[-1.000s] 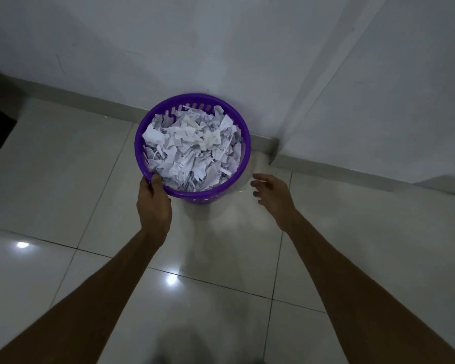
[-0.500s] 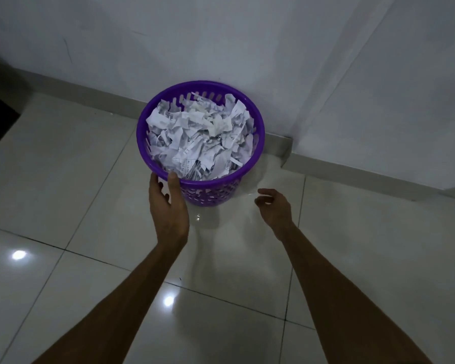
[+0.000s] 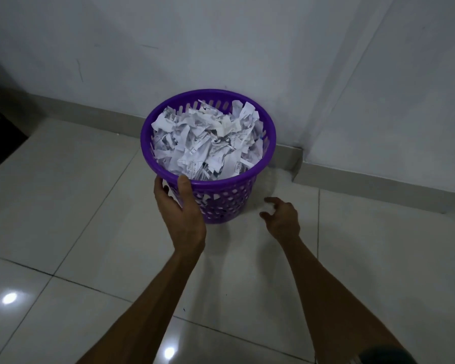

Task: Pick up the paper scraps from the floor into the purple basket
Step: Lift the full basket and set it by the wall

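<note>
1. The left hand [image 3: 179,211] has slipped down from the rim since 1 second ago; fingers straight, thumb up, it now cups the near wall of the purple basket [image 3: 269,132].
2. The right hand [image 3: 280,214] hangs just right of the base, fingers loosely curled, holding nothing.
3. The paper scraps [image 3: 208,143] heap up to the rim, so the task looks finished.
4. The floor [image 3: 63,206] shows no scraps; the wall [image 3: 221,48] stands behind, and nothing blocks either hand.

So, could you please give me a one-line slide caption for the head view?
Left hand at the rim of the purple basket heaped with paper scraps; right hand empty beside it.
</note>
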